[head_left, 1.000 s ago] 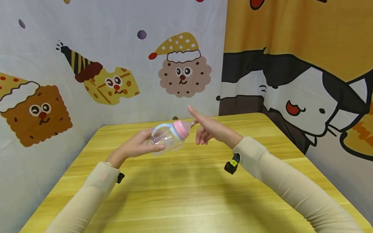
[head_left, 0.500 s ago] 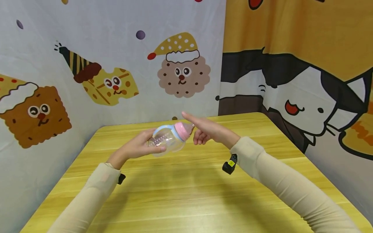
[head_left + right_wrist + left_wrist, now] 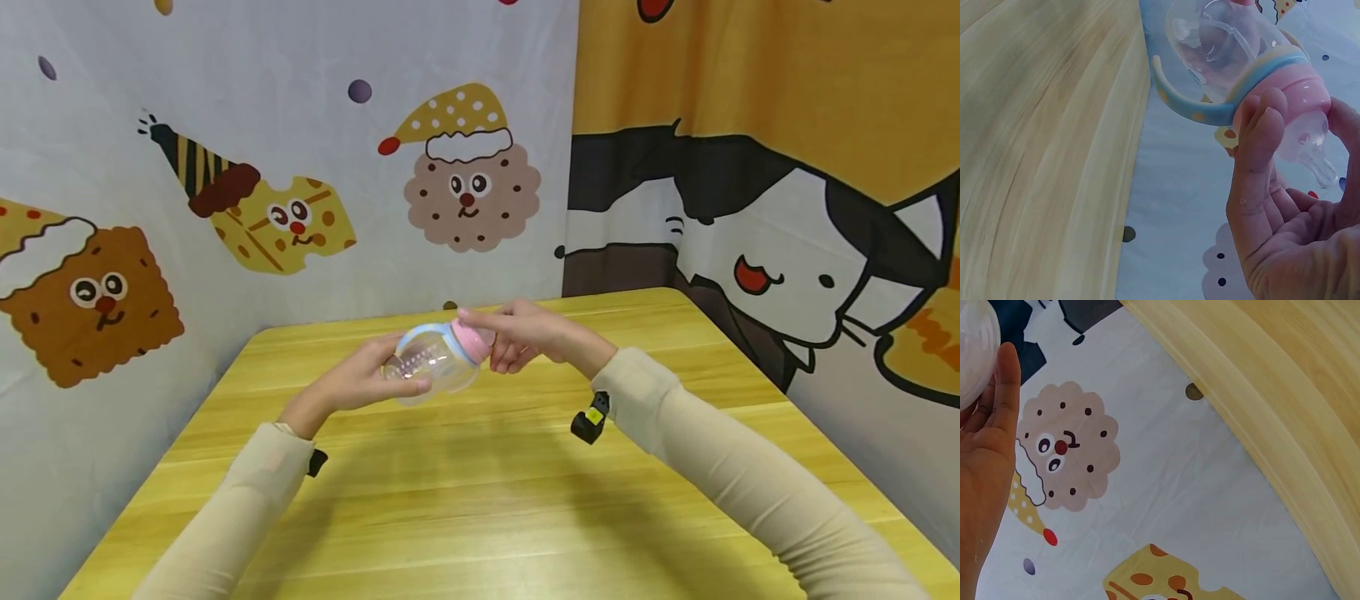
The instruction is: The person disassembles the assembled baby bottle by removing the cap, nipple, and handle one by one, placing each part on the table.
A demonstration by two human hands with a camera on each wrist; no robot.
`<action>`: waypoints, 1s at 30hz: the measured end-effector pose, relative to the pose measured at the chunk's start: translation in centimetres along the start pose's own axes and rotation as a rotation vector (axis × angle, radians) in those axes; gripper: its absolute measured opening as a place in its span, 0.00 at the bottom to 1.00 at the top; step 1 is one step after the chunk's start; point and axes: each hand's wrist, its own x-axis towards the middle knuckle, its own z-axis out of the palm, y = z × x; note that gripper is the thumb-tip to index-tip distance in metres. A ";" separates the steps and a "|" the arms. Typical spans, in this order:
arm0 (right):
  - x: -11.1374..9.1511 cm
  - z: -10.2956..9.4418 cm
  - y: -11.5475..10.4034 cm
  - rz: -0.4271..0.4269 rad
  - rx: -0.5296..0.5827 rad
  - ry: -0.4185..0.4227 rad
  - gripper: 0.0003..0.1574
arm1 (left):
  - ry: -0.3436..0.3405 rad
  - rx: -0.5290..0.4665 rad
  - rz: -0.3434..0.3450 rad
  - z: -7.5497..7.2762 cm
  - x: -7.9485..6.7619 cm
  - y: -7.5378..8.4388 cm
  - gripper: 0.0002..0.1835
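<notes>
A clear baby bottle (image 3: 431, 358) with a pink collar and a blue handle ring is held tilted above the table, its nipple end toward the right. My left hand (image 3: 360, 375) grips the bottle's body, thumb along the near side. At the collar, my right hand (image 3: 536, 333) pinches the pink ring (image 3: 1294, 94) between thumb and fingers, and the clear nipple (image 3: 1316, 156) points into the palm. One curved handle (image 3: 1191, 109) sticks out beside the body in the right wrist view. Only the bottle's rounded end (image 3: 975, 353) appears in the left wrist view, against the left fingers.
Beneath both hands lies a yellow wood-grain table (image 3: 450, 500). A white curtain (image 3: 300, 100) with cartoon biscuits hangs along its far edge, and an orange curtain (image 3: 750, 67) with a cartoon cat is at the right. Black wrist cameras are strapped near both cuffs.
My right hand has moved left over the nipple, and its thumb and fingers have closed on the pink collar. My left hand keeps its grip on the bottle, nearly still.
</notes>
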 end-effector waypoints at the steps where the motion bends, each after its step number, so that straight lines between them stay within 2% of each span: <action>1: 0.0 0.0 0.0 -0.007 -0.001 -0.003 0.44 | -0.001 -0.004 0.004 0.1 0.0 -0.1 0.25; 7: 0.1 -0.2 0.3 -0.051 -0.011 -0.025 0.36 | -0.004 -0.016 0.031 0.5 0.2 -0.3 0.24; 14: 0.5 -0.7 1.2 -0.130 0.012 -0.091 0.29 | 0.003 -0.019 -0.024 0.9 0.2 0.5 0.22; 17: 0.5 -1.0 1.5 -0.159 0.013 -0.108 0.25 | -0.008 -0.042 -0.027 0.8 0.2 1.2 0.22; 20: 0.4 -1.3 1.5 -0.193 0.013 -0.135 0.21 | -0.023 -0.042 -0.023 0.7 0.3 1.1 0.21; 25: 0.1 -1.6 1.4 -0.235 0.007 -0.173 0.20 | -0.037 -0.029 -0.011 0.6 0.5 0.1 0.22; 30: -0.3 -2.0 1.5 -0.283 -0.035 -0.191 0.23 | -0.045 -0.044 0.001 0.6 0.6 -0.2 0.21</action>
